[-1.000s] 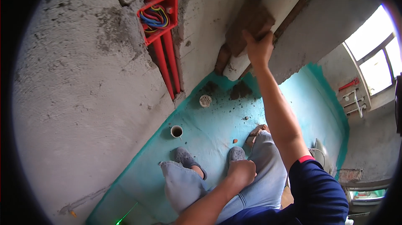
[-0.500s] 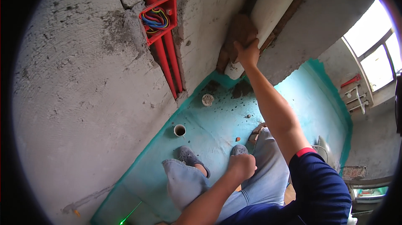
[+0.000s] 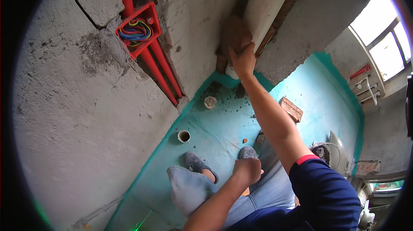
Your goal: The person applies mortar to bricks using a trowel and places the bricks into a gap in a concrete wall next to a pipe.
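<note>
My right hand [image 3: 244, 61] reaches far forward and grips a brown brick [image 3: 235, 35] by its near side. The brick is blurred and sits in the corner, against the grey wall and beside a pale vertical pipe [image 3: 269, 5]. Below it, the pipe's lower part [image 3: 231, 71] shows near the floor. My left hand [image 3: 247, 171] is closed above my knee, near my grey clog. Its fingers are turned under, so whatever it may hold is hidden.
On the teal floor [image 3: 219, 140] stand a cup [image 3: 184, 136] and a round whitish piece [image 3: 210, 102], with crumbs around. A loose brick [image 3: 291, 110] and a bucket [image 3: 322, 151] lie right of my arm. An open red junction box [image 3: 138, 30] with wires is set in the left wall.
The view has shifted a little, sliding the junction box left. The loose brick and the bucket now show beside my right arm. My right hand stays on the brown brick; my left hand is nearly still.
</note>
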`<state>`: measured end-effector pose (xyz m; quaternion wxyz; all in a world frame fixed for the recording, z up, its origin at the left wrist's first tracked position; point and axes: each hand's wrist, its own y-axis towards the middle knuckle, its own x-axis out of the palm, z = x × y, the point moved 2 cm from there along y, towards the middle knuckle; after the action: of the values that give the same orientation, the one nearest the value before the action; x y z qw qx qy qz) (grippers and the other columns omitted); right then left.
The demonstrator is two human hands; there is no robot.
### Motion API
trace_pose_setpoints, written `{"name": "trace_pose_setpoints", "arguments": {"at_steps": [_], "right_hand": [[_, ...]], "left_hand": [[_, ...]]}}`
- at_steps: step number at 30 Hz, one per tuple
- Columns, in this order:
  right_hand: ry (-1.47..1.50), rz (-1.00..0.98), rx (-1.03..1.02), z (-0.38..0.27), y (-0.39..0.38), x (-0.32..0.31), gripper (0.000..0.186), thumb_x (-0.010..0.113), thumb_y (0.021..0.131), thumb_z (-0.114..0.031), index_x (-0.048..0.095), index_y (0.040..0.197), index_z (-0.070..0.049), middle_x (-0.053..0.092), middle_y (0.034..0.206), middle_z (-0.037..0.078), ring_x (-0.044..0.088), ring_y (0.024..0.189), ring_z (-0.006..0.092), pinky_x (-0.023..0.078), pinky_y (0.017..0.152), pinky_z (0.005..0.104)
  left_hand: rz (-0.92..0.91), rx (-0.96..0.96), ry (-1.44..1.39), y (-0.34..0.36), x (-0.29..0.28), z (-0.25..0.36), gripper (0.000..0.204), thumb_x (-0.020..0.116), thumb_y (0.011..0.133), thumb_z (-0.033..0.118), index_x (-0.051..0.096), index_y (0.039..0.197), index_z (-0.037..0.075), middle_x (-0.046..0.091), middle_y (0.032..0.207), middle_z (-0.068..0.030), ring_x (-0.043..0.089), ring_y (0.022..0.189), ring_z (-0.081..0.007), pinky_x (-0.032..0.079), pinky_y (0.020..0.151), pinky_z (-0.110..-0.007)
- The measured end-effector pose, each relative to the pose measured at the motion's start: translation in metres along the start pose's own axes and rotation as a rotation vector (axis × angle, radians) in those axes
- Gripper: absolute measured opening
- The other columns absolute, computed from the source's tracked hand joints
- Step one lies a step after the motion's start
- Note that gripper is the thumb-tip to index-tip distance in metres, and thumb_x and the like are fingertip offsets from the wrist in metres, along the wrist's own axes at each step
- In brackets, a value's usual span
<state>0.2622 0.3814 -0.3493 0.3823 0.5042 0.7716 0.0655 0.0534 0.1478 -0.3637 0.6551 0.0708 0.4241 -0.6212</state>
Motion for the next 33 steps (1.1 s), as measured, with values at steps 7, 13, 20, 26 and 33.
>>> {"name": "trace_pose_setpoints", "arguments": {"at_steps": [7,13,20,26,33], "right_hand": [[0.008,-0.169,-0.048,-0.011,0.016,-0.013,0.057,0.073,0.077,-0.037,0.042,0.111,-0.003,0.062,0.095,0.027,0.060,0.089,0.0465,0.050,0.075,0.0504],[0.052,-0.394,-0.051,0.034,-0.039,-0.074,0.054,0.078,0.070,-0.032,0.045,0.103,-0.004,0.064,0.087,0.024,0.062,0.085,0.0447,0.050,0.069,0.0478],[-0.236,-0.906,-0.132,0.072,-0.129,-0.107,0.055,0.078,0.064,-0.037,0.052,0.102,-0.008,0.066,0.087,0.020,0.063,0.085,0.0405,0.051,0.074,0.0468],[-0.045,-0.881,-0.231,0.001,-0.142,-0.130,0.051,0.073,0.071,-0.045,0.051,0.094,-0.005,0.066,0.080,0.020,0.063,0.075,0.0412,0.051,0.069,0.0488],[0.253,-0.796,-0.157,-0.037,-0.172,-0.156,0.041,0.069,0.075,-0.028,0.043,0.095,-0.004,0.063,0.082,0.024,0.062,0.078,0.0436,0.051,0.067,0.0501]], "left_hand": [[0.033,-0.041,0.003,0.006,-0.008,-0.008,0.039,0.061,0.088,0.037,0.065,0.092,-0.001,0.068,0.091,-0.0205,0.066,0.086,-0.0348,0.052,0.074,-0.043],[-0.039,-0.129,-0.050,0.007,-0.014,-0.013,0.042,0.061,0.086,0.040,0.067,0.102,0.002,0.068,0.094,-0.0187,0.066,0.090,-0.0334,0.051,0.081,-0.041],[0.460,-0.443,-0.100,-0.005,-0.045,-0.035,0.062,0.062,0.083,0.051,0.054,0.111,-0.004,0.059,0.113,-0.0262,0.059,0.104,-0.0408,0.047,0.089,-0.046],[1.071,-0.481,-0.414,-0.024,-0.071,-0.066,0.116,0.066,0.077,0.062,0.009,0.139,-0.019,0.028,0.141,-0.0380,0.031,0.133,-0.0448,0.030,0.109,-0.042],[1.207,0.057,-1.006,-0.015,-0.069,-0.058,0.107,0.082,0.073,0.023,0.009,0.148,-0.001,0.033,0.141,-0.0191,0.037,0.128,-0.0293,0.033,0.106,-0.038]]}}
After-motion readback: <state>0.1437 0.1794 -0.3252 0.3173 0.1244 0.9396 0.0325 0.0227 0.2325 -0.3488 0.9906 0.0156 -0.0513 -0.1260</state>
